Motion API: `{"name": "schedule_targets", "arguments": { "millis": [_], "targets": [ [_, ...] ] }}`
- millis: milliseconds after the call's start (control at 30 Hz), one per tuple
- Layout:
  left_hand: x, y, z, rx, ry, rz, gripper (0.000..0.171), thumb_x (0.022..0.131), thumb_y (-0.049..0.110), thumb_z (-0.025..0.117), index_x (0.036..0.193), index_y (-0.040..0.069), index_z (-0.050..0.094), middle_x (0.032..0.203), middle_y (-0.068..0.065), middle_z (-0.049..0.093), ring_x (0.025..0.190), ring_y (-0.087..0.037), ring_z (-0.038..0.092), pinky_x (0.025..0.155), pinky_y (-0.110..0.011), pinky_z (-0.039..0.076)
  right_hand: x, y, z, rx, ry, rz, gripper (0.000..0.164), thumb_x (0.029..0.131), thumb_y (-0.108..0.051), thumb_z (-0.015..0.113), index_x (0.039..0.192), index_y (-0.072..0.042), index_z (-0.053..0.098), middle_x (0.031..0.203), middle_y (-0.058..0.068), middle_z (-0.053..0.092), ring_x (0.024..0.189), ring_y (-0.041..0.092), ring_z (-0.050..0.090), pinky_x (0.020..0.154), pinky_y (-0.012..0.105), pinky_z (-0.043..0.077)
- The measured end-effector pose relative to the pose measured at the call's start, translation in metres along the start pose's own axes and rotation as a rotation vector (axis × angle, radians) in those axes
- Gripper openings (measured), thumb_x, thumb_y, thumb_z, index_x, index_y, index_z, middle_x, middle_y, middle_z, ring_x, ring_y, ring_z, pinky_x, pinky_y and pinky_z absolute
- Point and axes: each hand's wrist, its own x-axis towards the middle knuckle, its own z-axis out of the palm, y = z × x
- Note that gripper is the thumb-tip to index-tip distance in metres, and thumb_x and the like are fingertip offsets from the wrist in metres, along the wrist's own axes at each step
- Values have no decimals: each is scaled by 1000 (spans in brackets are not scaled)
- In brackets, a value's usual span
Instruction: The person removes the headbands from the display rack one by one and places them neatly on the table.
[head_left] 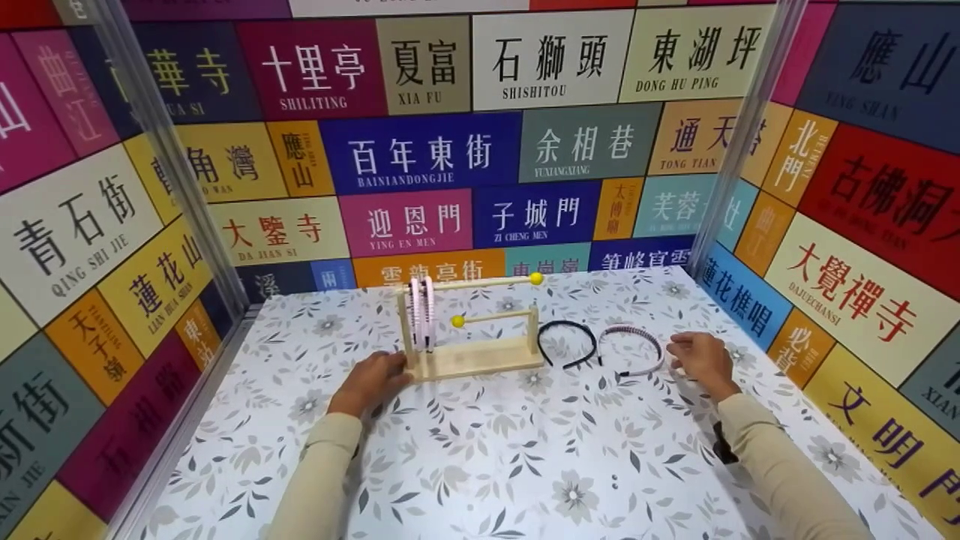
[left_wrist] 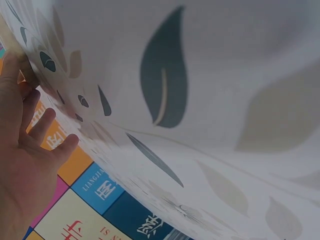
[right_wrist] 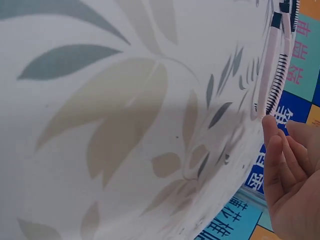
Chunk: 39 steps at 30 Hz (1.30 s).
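Observation:
A wooden display stand (head_left: 472, 358) with two yellow-tipped rods stands on the patterned table. Pale pink headbands with dark teeth (head_left: 422, 315) hang on its upper rod at the left end. My left hand (head_left: 373, 381) holds the left end of the stand at the foot of its post; in the left wrist view the thumb side meets the wood (left_wrist: 29, 75) and the other fingers spread. Right of the stand lies a black headband (head_left: 568, 324), then a pale pink headband (head_left: 649, 337). Beside that one is my right hand (head_left: 705, 361), fingers loosely bent, fingertips close to its curve.
A white tablecloth (head_left: 480, 465) with grey leaves and flowers covers the table. Walls of coloured sign panels (head_left: 420, 150) rise behind and at both sides, with clear corner strips (head_left: 739, 142) at the back corners. The lower rod (head_left: 495, 316) points left from the short right post.

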Motion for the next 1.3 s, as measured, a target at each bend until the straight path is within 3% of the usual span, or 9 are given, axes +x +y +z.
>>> {"name": "schedule_targets", "arguments": {
  "millis": [333,567,700,867,1067,1300],
  "targets": [
    [-1,1,-1,3,-22,-17,48,101,38,69,146,25,60,141,-10,62,132,-31,56,115,-54,42,-1,-23,-5,-36,41,-110,33,98,-16,70,124,4,72,113,24,74,75,36,76,43,28,47],
    [-1,-1,0,16,-7,0,46,101,39,69,144,25,62,135,-9,65,127,-29,59,112,-53,45,3,-46,-2,-45,37,-168,33,99,-18,72,123,4,73,110,23,75,60,10,71,42,25,45],
    [-1,0,0,15,6,27,46,101,37,69,144,22,62,137,-11,65,128,-31,59,113,-53,44,9,-59,2,-38,31,-189,34,97,-20,73,122,3,74,109,23,76,63,17,73,40,25,39],
    [-1,0,1,9,26,40,49,101,34,70,146,19,61,140,-12,63,132,-32,57,115,-53,42,11,-82,10,-17,-1,-196,34,98,-21,73,124,1,73,112,21,75,70,27,76,42,25,44],
    [-1,1,1,18,29,35,46,101,33,70,144,19,63,138,-11,64,130,-31,58,114,-51,44,11,-110,23,37,-21,-244,32,98,-19,73,126,-1,73,112,19,76,69,24,76,49,24,54],
    [-1,1,-1,-1,9,16,47,101,34,70,145,20,62,138,-9,64,129,-29,59,113,-50,45,14,-134,34,53,-44,-270,33,98,-22,75,125,-4,75,112,16,77,64,14,74,47,25,51]
  ]
}}
